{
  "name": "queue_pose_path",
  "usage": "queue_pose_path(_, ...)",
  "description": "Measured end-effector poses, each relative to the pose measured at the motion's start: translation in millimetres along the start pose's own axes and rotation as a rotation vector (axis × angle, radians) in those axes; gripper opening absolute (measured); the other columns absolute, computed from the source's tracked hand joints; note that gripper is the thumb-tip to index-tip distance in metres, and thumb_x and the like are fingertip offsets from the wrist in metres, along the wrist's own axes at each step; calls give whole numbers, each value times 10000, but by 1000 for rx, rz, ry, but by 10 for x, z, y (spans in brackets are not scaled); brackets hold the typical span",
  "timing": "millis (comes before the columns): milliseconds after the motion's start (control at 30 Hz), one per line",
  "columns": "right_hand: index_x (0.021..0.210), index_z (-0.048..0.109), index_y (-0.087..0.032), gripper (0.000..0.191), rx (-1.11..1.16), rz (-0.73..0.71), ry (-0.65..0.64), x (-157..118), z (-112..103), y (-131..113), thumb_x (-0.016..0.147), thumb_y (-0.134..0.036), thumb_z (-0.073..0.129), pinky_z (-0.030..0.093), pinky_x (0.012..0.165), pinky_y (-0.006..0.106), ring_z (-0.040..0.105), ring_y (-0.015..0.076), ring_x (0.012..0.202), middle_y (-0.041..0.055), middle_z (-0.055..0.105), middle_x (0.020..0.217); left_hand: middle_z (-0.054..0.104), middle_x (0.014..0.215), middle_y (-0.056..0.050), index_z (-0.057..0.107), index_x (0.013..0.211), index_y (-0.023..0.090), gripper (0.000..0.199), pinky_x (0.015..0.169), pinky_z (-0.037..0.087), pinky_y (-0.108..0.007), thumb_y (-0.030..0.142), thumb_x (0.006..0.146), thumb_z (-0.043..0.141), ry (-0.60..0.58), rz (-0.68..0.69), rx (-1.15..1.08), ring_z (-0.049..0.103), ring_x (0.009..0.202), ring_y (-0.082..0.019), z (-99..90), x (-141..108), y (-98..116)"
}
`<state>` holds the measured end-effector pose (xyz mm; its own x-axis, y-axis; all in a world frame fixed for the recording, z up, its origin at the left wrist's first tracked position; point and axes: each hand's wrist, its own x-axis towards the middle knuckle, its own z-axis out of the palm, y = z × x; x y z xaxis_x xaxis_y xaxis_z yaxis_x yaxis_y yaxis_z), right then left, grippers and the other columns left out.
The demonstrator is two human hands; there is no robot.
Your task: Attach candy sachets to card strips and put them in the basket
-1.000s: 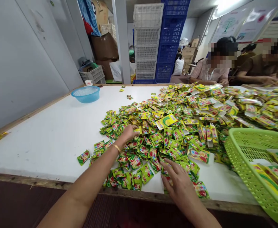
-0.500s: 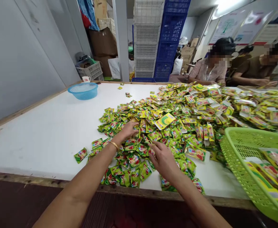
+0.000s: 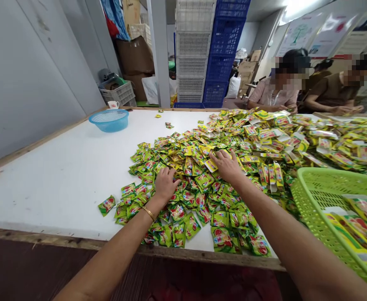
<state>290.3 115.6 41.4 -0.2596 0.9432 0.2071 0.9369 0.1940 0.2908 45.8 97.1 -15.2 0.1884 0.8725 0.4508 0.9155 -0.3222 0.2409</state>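
Observation:
A wide heap of small green packets covers the middle of the white table. My left hand rests on the left part of the heap, fingers apart, with nothing seen in it. My right hand lies farther forward and to the right, its spread fingers over a flat yellow carton, which it partly covers. Whether the fingertips grip the carton does not show. Yellow cartons are mixed with packets to the right of my right hand.
A green basket holding cartons stands at the right edge. The blue basket and a white cup are at the back left. Two people sit across the table, with another partly hidden behind.
My right hand has moved forward and right onto the yellow carton, which was uncovered before. My left hand has shifted slightly left and nearer to me.

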Motion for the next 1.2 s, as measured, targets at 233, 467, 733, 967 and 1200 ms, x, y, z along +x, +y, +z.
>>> queue_pose_path(233, 1277, 475, -192, 489, 549, 174, 281, -365, -373, -113, 814, -350, 471, 401, 878, 419, 543, 242, 936, 111, 585, 1023, 540, 1018, -54, 600, 923, 201, 195, 726, 482, -305, 278, 763, 679, -42, -23, -152, 578, 814, -184, -52, -67, -73)
queue_pose_path(467, 891, 562, -163, 412, 1539, 258, -537, -1240, -178, -658, 736, -544, 559, 456, 608, 274, 584, 167, 675, 37, 650, 803, 554, 1013, -57, 558, 946, 199, 175, 663, 453, -268, 277, 805, 626, -100, 21, -106, 579, 795, -176, -53, 0, 50)
queue_pose_path(733, 1425, 303, -199, 627, 706, 234, -353, -1455, -80, -927, 854, -394, 476, 451, 768, 326, 595, 240, 981, 142, 554, 1211, 555, 712, 15, 531, 727, 190, 170, 614, 356, -248, 303, 741, 658, -145, -68, -280, 516, 668, -147, -341, 41, 73)
queue_pose_path(967, 1410, 339, -188, 710, 330, 72, -215, -1578, 18, -1135, 763, -331, 595, 428, 809, 380, 538, 287, 1040, 161, 572, 1174, 435, 559, 59, 520, 690, 183, 238, 506, 279, -236, 383, 738, 642, -382, -253, -308, 437, 529, -124, -384, -264, -63)
queue_pose_path(1200, 1440, 248, -192, 698, 442, 71, 27, -1652, 101, -1209, 788, -260, 487, 427, 780, 366, 541, 257, 939, 113, 594, 1053, 650, 938, -60, 525, 1020, 199, 310, 743, 450, -302, 366, 788, 643, -149, -20, -58, 616, 869, -219, -291, -609, 125)
